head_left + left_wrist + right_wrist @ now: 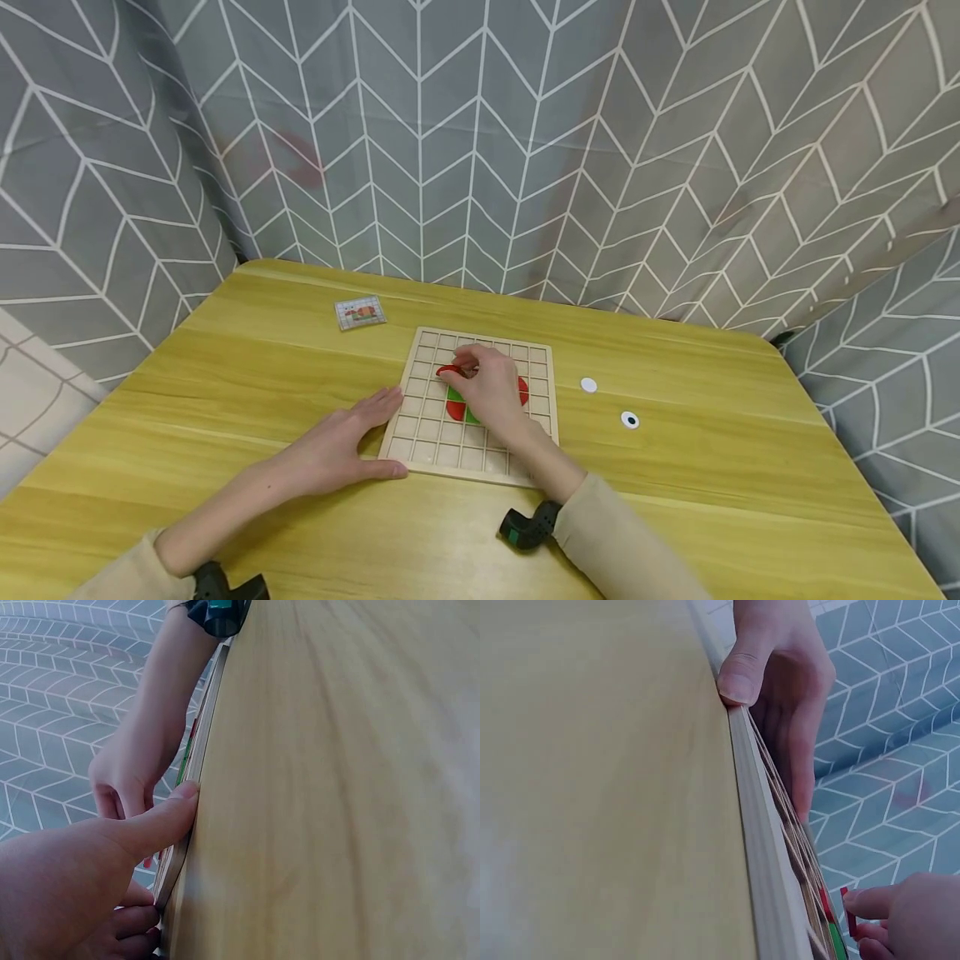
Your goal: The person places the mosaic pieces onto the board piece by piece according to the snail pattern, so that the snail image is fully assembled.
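A pale wooden grid board (465,473) lies on the table. Over its middle, my right hand (491,387) pinches a red curved piece (450,369) between thumb and fingertips; in the right wrist view the red piece (849,915) stands on edge above the board. Green pieces (454,394) and a red piece (455,410) sit in the grid under that hand, which partly hides them. Another red piece (523,390) shows right of the hand. My left hand (337,450) rests at the board's near left corner, thumb against the near edge, fingers extended along the left side.
A small picture card (360,313) lies behind the board to the left. Right of the board are a plain white disc (588,385) and a white disc with a dark eye (630,420). A grey patterned curtain (480,150) hangs along the table's back edge.
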Motion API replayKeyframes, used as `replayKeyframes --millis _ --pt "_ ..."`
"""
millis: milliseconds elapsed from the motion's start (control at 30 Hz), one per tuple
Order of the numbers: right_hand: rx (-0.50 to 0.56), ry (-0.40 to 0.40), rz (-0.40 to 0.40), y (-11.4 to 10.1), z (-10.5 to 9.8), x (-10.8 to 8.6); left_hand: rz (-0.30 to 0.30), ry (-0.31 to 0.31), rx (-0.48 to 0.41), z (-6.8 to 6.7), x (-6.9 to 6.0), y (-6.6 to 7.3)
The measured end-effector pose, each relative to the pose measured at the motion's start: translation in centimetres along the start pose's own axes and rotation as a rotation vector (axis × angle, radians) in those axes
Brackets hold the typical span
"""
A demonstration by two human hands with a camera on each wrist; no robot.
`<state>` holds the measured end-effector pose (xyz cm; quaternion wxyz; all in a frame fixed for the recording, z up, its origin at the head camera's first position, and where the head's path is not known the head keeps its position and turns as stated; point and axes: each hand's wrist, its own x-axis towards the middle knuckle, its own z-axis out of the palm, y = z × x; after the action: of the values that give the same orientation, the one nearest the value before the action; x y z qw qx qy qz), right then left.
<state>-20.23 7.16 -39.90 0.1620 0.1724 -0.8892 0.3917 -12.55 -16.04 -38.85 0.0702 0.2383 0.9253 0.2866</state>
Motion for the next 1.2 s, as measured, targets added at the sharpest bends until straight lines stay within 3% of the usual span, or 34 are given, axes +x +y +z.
replayKeyframes --millis 200,400,1033,1200 --pt "-0.077 0.007 -0.062 -0.2 0.8 0.2 -0.005 -0.004 0.0 0.1 0.0 -0.1" --pt "-0.087 0.01 -0.081 -0.2 0.8 0.0 -0.005 -0.004 -0.01 0.1 0.1 -0.1" --pt "-0.061 0.008 -0.081 -0.1 0.7 -0.3 -0.006 0.0 0.016 0.1 0.0 0.0" --pt "0.006 -0.027 -0.028 -0.1 -0.2 -0.6 -0.004 0.001 0.021 0.1 0.0 0.0"
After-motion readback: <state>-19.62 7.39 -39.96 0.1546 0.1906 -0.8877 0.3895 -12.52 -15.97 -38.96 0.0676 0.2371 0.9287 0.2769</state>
